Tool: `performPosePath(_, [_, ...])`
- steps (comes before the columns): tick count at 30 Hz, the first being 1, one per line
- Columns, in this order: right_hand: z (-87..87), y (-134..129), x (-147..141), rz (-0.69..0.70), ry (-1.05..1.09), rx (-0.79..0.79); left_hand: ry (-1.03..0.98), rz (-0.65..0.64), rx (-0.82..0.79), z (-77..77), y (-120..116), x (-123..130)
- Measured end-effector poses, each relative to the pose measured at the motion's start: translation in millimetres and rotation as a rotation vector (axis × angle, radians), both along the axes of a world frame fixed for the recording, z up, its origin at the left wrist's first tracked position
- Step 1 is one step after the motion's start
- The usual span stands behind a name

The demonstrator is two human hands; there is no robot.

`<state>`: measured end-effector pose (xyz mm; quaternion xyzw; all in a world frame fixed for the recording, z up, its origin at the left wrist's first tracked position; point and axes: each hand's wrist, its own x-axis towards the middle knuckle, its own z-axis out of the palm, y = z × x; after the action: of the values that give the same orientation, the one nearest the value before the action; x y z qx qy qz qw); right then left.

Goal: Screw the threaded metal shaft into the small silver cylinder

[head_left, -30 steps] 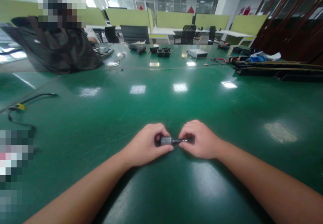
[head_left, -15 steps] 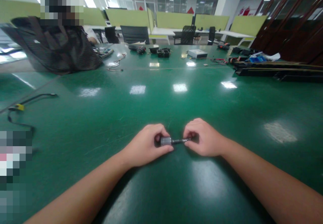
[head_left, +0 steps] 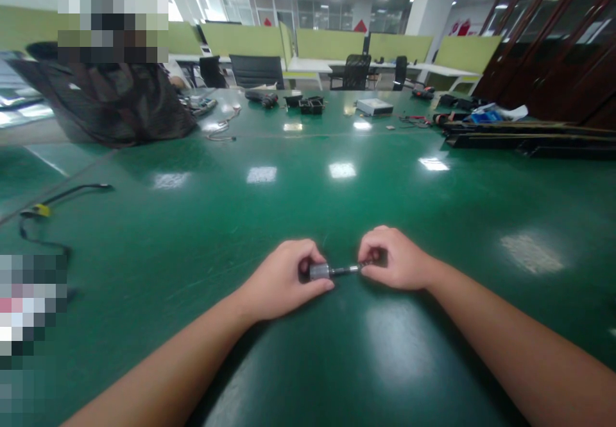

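Note:
Low over the green table (head_left: 289, 209), my left hand (head_left: 293, 279) is closed round a small grey metal cylinder (head_left: 319, 271). A thin dark shaft (head_left: 342, 270) extends from the cylinder toward the right. My right hand (head_left: 389, 258) pinches the far end of this shaft between thumb and fingers. The cylinder and shaft lie in one line, roughly level, between both hands. What sits inside the curled fingers is partly hidden.
A large dark bag (head_left: 129, 103) stands at the back left. A black cable (head_left: 72, 192) with a yellow part lies at left. Toward the back are a grey box (head_left: 374, 106) and black parts (head_left: 310, 104); long black strips (head_left: 529, 141) lie at right.
The view has shifted slightly. My right hand has moved a little to the right, and more of the shaft shows near its fingertips. My left hand keeps its hold on the cylinder.

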<state>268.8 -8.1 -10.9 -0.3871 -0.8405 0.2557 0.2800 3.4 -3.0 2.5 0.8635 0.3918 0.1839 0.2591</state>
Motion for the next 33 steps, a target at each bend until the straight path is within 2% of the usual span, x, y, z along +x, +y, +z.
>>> performPosePath(11, [-7.3,-11,-29,0.062,0.034,0.044,0.005,-0.016,0.009,-1.9,0,-1])
performPosePath(14, [-7.4,-11,-30,0.027,0.027,0.034,0.021,0.007,0.009,-1.9,0,-3])
performPosePath(19, [-5.6,-10,-30,0.026,0.004,0.042,-0.001,-0.031,-0.013,1.2,1,-4])
performPosePath(29, [-4.5,-11,-32,0.029,-0.010,0.044,0.023,-0.013,0.003,1.4,0,-1])
performPosePath(33, [-4.2,-11,-31,0.038,-0.018,0.046,-0.012,-0.059,0.031,1.4,1,-1])
